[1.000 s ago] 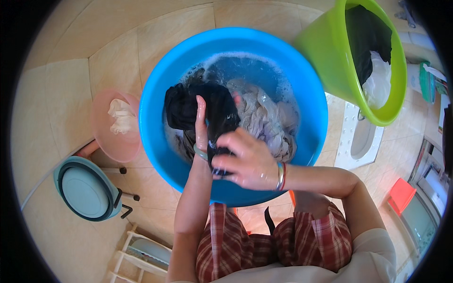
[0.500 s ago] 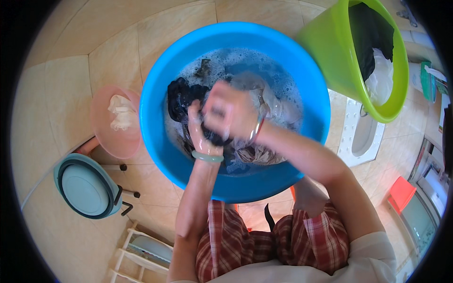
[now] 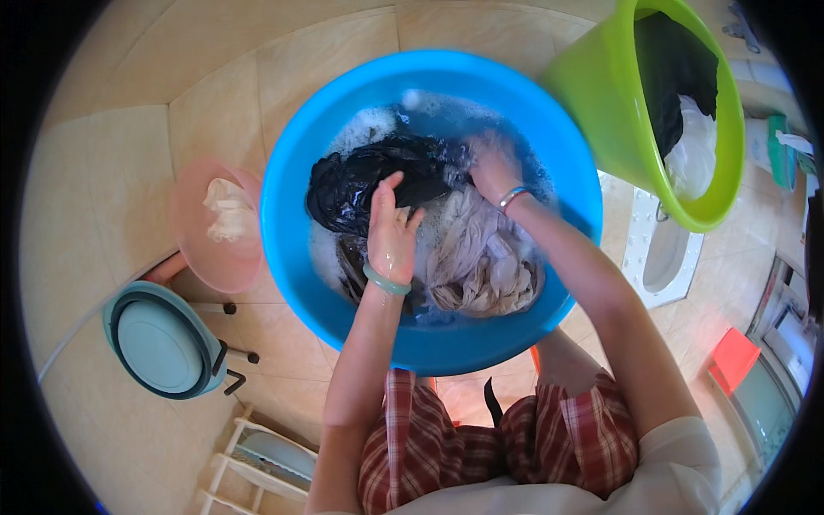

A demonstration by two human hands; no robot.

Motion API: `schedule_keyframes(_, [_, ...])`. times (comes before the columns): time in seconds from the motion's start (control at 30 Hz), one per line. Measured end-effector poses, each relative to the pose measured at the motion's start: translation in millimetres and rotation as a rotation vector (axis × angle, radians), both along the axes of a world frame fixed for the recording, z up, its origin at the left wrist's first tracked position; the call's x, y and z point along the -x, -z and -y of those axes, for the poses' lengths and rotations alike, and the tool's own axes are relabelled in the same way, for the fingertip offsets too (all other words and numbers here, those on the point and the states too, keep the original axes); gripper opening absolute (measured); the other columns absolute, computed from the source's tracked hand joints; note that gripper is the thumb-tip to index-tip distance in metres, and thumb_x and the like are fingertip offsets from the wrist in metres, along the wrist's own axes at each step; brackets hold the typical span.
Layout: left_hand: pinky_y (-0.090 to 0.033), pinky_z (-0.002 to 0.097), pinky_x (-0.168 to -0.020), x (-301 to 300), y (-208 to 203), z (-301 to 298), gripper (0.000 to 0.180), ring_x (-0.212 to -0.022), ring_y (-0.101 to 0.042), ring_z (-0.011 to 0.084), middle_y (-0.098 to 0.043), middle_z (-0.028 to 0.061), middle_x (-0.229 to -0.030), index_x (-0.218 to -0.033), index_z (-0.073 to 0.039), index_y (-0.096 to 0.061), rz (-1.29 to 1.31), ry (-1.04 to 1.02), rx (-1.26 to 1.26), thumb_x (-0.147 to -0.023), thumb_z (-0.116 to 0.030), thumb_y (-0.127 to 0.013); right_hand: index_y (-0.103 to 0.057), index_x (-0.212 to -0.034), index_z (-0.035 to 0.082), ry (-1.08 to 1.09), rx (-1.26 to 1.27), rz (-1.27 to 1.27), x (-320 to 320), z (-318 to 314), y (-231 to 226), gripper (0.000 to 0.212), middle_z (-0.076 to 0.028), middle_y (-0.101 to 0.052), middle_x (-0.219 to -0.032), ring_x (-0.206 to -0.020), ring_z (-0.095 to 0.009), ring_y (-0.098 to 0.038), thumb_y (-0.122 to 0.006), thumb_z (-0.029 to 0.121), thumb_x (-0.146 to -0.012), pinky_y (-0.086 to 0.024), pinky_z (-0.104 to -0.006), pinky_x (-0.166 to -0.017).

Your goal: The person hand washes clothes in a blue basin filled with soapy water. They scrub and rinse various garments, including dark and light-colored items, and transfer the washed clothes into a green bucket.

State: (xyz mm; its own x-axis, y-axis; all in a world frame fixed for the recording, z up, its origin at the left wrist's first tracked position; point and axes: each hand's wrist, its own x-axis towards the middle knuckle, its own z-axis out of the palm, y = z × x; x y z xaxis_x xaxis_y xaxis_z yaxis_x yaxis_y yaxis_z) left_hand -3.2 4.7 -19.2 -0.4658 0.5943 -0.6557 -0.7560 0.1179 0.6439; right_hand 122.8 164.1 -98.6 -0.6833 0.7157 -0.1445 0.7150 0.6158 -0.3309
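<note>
Your left hand [image 3: 393,230] presses flat, grip apart, on the wet black garment [image 3: 369,180] in the round blue plastic basin [image 3: 300,275]; your right hand [image 3: 491,170] clutches it.

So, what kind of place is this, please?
Probably a home bathroom or washing area: a tiled floor, a white squat toilet set into it, and a blue basin of soapy water where both hands work wet clothes.

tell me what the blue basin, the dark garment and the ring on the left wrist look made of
Blue basin: looks like plastic, smooth and uniformly coloured with a slight sheen. Dark garment: soft woven or knit fabric, soaked, crumpled and glistening among suds. Bangle on the left wrist: pale green, smooth and translucent-looking, perhaps jade or glass; cannot tell which.
</note>
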Motion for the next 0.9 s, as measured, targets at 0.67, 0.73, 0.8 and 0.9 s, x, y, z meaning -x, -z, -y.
schedule_keyframes(0.67, [-0.047, 0.0365, -0.070, 53.8, 0.4, 9.4, 0.059, -0.088, -0.057, 0.0179, -0.063, 0.0075, -0.109, -0.117, -0.013, -0.061, 0.706, 0.176, -0.659, -0.093, -0.065, -0.045, -0.060, -0.072, 0.020, -0.559, 0.072, -0.884, 62.9, 116.1, -158.4, 0.017, 0.002, -0.053, -0.088, -0.075, -0.017, -0.052, -0.075, 0.027, -0.066, -0.039, -0.0273, -0.050])
schedule_keyframes(0.73, [-0.049, 0.0356, -0.078, 40.6, -22.0, 10.7, 0.053, -0.095, -0.059, 0.0190, -0.063, 0.0069, -0.112, -0.119, -0.012, -0.060, 0.555, -0.086, -0.411, -0.096, -0.057, -0.044, -0.057, -0.069, 0.018, -0.506, 0.112, -0.964, 70.4, 108.1, -155.3, 0.022, 0.000, -0.051, -0.081, -0.069, -0.018, -0.054, -0.076, 0.026, -0.065, -0.039, -0.0280, -0.046])
schedule_keyframes(0.8, [-0.050, 0.0349, -0.089, 28.6, -27.9, 20.7, 0.045, -0.103, -0.061, 0.0212, -0.063, 0.0060, -0.115, -0.121, -0.011, -0.059, 0.323, -0.204, -0.388, -0.100, -0.048, -0.043, -0.057, -0.069, 0.017, -0.454, 0.195, -0.987, 77.8, 100.3, -148.8, 0.021, -0.001, -0.051, -0.079, -0.069, -0.019, -0.056, -0.076, 0.024, -0.065, -0.043, -0.0305, -0.047])
schedule_keyframes(0.9, [-0.050, 0.0354, -0.092, 24.7, 1.1, 36.3, 0.041, -0.104, -0.061, 0.0233, -0.062, 0.0052, -0.118, -0.123, -0.012, -0.058, -0.039, -0.366, -0.057, -0.100, -0.043, -0.043, -0.059, -0.071, 0.014, -0.288, 0.287, -0.938, 88.4, 79.6, -124.6, 0.012, -0.005, -0.056, -0.076, -0.063, -0.024, -0.060, -0.070, 0.012, -0.068, -0.049, -0.0344, -0.052])
